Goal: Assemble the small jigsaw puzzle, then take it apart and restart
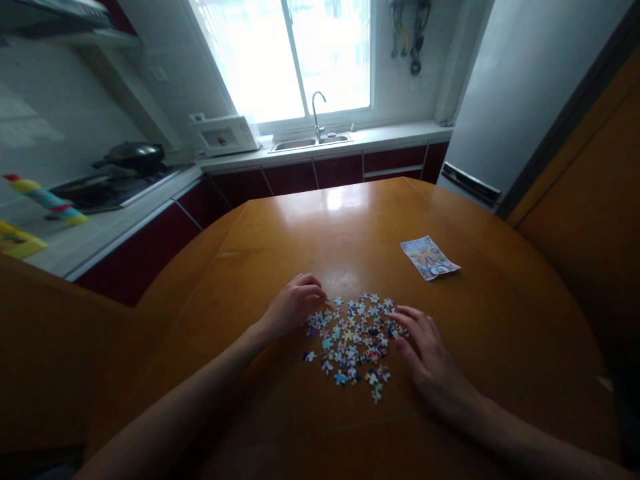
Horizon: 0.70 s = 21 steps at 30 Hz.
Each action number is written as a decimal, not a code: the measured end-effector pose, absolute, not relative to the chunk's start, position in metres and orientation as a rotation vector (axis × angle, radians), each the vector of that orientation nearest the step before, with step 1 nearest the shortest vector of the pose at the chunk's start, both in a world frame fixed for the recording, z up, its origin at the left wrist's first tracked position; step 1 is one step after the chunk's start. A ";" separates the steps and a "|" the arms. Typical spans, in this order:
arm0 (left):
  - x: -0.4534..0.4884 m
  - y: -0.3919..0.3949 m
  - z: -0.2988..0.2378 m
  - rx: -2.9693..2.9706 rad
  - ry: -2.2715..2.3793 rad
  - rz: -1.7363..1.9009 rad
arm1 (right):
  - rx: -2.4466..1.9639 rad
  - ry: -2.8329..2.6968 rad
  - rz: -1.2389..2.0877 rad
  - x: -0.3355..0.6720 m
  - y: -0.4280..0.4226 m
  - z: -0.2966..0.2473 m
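Note:
Small jigsaw puzzle pieces (349, 337) lie in a loose, mixed pile on the brown wooden table (320, 247). They are mostly light blue and white, with some dark ones. At the pile's upper left edge is my left hand (296, 307), its fingers curled together and the tips down by the pieces. What those fingers hold, if anything, is too small to make out. My right hand (431, 360) rests at the right edge, thumb and fingers apart, fingertips touching or just over the outermost pieces. A creased printed picture sheet (429, 257) lies beyond my right hand.
Past the table's far edge runs a counter with a sink (295, 144) and a white microwave-like box (225, 136). A black pan (133, 157) sits on the stove at left. A tall fridge (525, 87) stands at right.

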<state>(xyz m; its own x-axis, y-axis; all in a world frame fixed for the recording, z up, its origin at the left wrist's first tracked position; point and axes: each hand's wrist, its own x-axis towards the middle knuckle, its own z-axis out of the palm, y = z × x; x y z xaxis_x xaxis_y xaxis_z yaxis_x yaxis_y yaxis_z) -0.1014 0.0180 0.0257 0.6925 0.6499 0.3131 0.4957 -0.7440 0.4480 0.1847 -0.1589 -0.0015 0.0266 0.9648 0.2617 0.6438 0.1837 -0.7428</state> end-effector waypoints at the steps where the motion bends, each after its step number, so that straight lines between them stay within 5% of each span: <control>1: -0.105 0.020 0.026 2.617 0.924 0.705 | -1.537 -1.695 0.533 0.185 -0.159 -0.001; 21: -0.119 0.034 0.014 2.601 0.911 0.618 | -1.545 -1.689 0.563 0.184 -0.158 -0.001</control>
